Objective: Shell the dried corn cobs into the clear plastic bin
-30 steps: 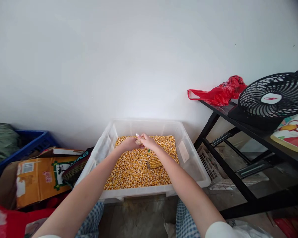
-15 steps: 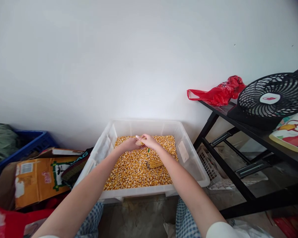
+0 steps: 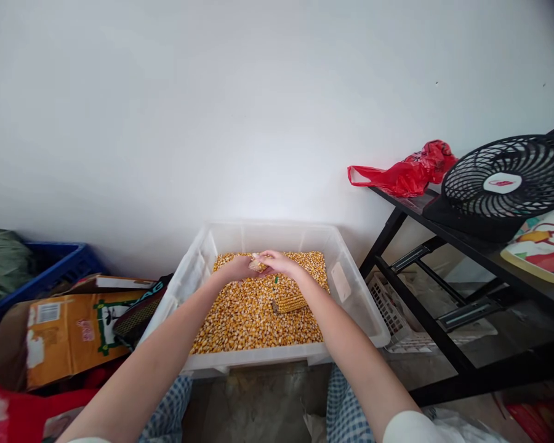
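Note:
My left hand (image 3: 239,269) and my right hand (image 3: 279,263) meet over the far half of a white translucent plastic bin (image 3: 360,301). Between them is a corn cob (image 3: 257,265), pale at its near end and partly covered by my fingers. Both hands are closed around it. Loose yellow corn kernels (image 3: 253,320) cover the bin's floor in a thick layer. On the kernels, beside my right forearm, lies another corn cob (image 3: 290,304) still full of kernels. A small green thing (image 3: 276,279) sits just below my right hand.
To the left are an orange cardboard box (image 3: 78,332), a black mesh bag (image 3: 141,317) and a blue crate (image 3: 69,258). A black table (image 3: 480,240) on the right carries a red plastic bag (image 3: 409,175) and a fan (image 3: 503,178). Beneath it stands a white basket (image 3: 390,307).
My right hand has shifted slightly right and its fingers lie differently over the cob. My left hand has turned a little, showing more of the cob between the hands.

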The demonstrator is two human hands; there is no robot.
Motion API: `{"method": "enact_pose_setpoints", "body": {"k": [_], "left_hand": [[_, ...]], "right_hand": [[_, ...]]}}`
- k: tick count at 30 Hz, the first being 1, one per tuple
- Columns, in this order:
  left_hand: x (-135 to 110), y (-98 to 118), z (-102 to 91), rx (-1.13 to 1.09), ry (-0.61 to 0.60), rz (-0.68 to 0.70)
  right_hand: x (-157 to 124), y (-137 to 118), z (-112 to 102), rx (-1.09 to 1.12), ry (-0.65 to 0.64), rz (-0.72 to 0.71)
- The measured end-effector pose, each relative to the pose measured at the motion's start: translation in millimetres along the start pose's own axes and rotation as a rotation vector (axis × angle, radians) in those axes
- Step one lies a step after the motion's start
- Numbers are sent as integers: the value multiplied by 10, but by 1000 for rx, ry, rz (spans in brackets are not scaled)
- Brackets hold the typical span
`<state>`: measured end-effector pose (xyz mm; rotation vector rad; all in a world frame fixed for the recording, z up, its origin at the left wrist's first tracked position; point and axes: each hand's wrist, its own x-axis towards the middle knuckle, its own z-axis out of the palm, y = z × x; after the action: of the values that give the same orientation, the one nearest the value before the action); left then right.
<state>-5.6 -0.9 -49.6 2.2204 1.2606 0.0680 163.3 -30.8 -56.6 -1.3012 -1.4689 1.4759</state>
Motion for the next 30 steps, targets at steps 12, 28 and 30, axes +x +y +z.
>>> {"method": "enact_pose_setpoints", "body": {"k": [12, 28, 30], "left_hand": [[10, -42, -5, 22, -29, 27], [-74, 19, -39, -57, -97, 31], [-69, 28, -38, -82, -98, 48]], "right_hand": [[-17, 13, -2, 83, -8, 15], [41, 44, 50, 17, -6, -30], [34, 20, 60, -49, 56, -44]]}}
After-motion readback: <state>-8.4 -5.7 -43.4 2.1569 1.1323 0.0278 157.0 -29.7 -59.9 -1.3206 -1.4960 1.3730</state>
